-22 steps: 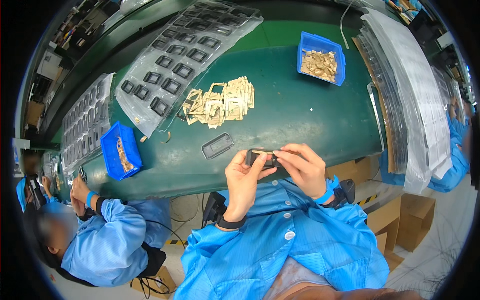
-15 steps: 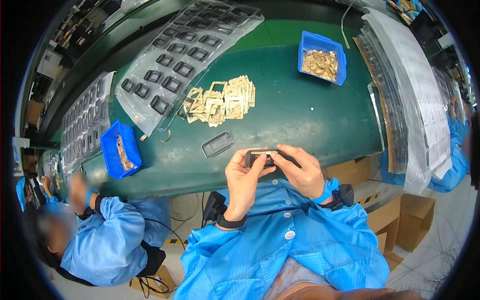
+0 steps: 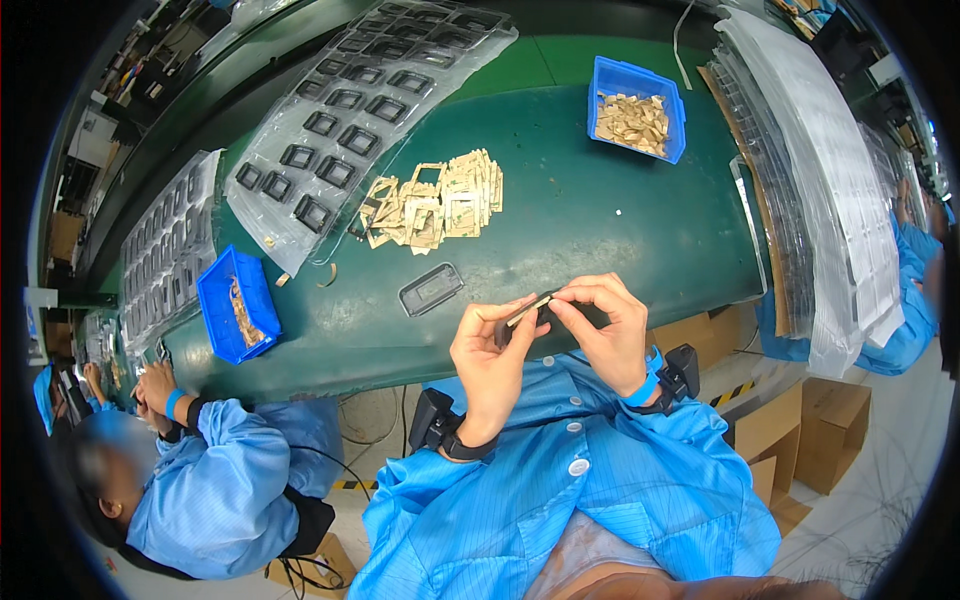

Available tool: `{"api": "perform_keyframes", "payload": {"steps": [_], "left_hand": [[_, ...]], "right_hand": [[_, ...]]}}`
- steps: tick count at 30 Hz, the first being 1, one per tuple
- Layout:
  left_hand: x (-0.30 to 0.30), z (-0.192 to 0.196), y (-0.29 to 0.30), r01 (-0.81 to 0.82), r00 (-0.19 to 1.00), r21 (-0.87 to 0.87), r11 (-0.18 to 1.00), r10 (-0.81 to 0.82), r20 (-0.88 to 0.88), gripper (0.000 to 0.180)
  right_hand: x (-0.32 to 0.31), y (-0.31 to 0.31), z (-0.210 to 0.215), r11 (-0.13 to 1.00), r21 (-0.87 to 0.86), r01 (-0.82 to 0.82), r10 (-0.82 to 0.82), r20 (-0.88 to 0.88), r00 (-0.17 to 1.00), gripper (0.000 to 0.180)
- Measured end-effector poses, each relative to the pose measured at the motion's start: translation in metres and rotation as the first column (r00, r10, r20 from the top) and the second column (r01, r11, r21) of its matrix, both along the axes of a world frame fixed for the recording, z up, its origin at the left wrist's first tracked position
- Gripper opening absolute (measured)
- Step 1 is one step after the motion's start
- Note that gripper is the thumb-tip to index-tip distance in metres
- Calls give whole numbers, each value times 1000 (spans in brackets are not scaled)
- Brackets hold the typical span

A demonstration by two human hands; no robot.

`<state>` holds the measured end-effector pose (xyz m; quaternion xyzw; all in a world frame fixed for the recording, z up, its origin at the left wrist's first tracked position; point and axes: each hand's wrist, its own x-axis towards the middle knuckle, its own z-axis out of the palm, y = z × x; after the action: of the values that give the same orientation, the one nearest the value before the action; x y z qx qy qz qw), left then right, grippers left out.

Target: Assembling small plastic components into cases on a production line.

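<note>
Both hands meet at the near edge of the green table (image 3: 600, 220), pinching one small flat part (image 3: 527, 311) between them. The left hand (image 3: 492, 358) closes on its lower left end and the right hand (image 3: 605, 330) pinches the upper right end, so the part's long axis runs from about eight o'clock to two o'clock; neither hand is nearer. At eleven o'clock from the hands lies a loose black rectangular frame (image 3: 431, 289), just beside them. Farther, at twelve o'clock, sits a heap of tan frame pieces (image 3: 432, 205). A blue bin (image 3: 637, 121) of tan pieces stands at one o'clock, well apart. Nothing lies between the hands and the black frame.
</note>
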<state>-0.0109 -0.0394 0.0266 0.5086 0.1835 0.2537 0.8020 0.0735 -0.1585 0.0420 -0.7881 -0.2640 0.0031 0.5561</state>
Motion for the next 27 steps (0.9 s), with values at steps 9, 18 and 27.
{"api": "perform_keyframes", "payload": {"steps": [9,18,27], "left_hand": [[-2,-5,-5,-3,999,20,1000,2,41,17],[-3,-8,-6,-3,999,21,1000,2,42,17],[-4,-10,-8,-3,999,15,1000,3,43,17]], "right_hand": [[0,1,-5,999,28,20,-16,-131,991,12],[1,0,-6,1000,14,15,-13,-191,982,12],[-1,3,-13,999,-42,-6,8,43,999,15]]}}
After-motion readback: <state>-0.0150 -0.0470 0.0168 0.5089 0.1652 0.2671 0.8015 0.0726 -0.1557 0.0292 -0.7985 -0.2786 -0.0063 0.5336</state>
